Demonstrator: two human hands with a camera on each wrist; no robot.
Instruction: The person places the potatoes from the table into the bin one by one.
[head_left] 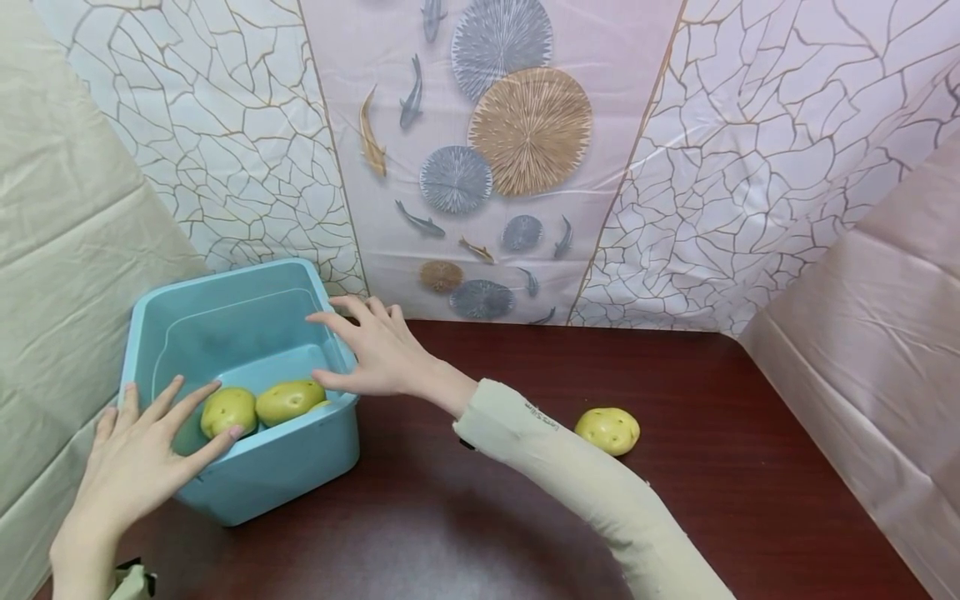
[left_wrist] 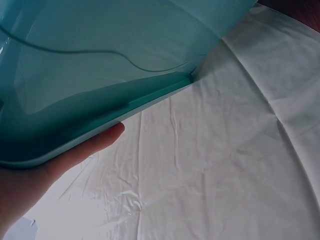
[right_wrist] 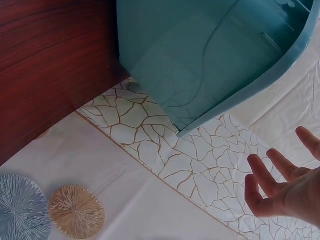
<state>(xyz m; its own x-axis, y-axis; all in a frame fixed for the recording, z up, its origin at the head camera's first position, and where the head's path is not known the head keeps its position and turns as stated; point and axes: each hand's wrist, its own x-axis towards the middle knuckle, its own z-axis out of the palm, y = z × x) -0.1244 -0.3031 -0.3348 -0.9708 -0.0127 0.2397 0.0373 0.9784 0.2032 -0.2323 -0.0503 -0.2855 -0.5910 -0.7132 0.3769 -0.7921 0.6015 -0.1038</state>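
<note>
A light blue plastic bin [head_left: 307, 468] stands at the left of the dark wooden table [head_left: 525, 517]. Inside it lie two yellow-green potatoes [head_left: 228, 410] [head_left: 288, 401], with a sliver of a third at the right wall. A further potato [head_left: 608, 430] lies on the table to the right of the bin. My left hand [head_left: 138, 454] rests with straight fingers on the bin's near left rim [left_wrist: 100, 120]. At the bin's right rim my right hand [head_left: 371, 350] is spread open, thumb at the edge. It holds nothing [right_wrist: 285, 187].
A patterned sheet with fish and round discs [head_left: 525, 125] hangs behind the table. Plain cloth drapes the left side [head_left: 67, 250] and the right side [head_left: 885, 350]. The bin's outer wall [right_wrist: 200, 60] fills much of the right wrist view.
</note>
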